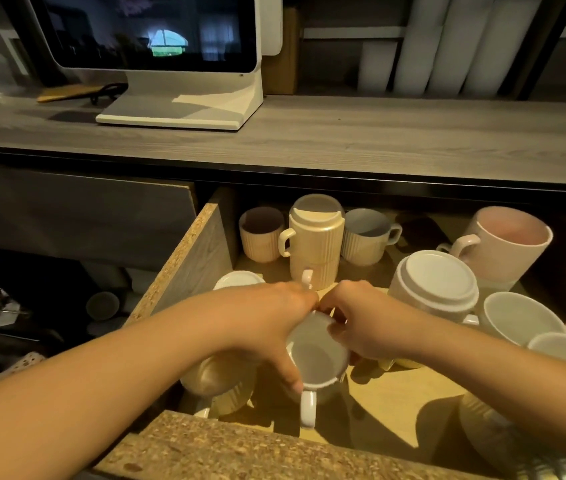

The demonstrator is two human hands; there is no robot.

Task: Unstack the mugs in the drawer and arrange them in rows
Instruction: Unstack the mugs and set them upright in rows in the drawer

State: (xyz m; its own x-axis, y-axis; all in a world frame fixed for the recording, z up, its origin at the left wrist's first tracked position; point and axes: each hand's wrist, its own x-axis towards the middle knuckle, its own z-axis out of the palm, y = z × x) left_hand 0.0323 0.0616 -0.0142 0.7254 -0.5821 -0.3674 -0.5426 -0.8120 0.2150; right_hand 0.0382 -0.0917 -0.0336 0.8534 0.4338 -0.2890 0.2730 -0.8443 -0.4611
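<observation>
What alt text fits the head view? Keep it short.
Both hands, left hand and right hand, grip an upright white mug over an open wooden drawer crowded with mugs, including a ribbed cream stack at the back. Above, a countertop holds a white monitor.

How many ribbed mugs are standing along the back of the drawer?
4: one beige mug at back left, two stacked in the tall column beside it, one grey mug right of that. More may hide behind the left hand and right hand holding the white mug.
</observation>
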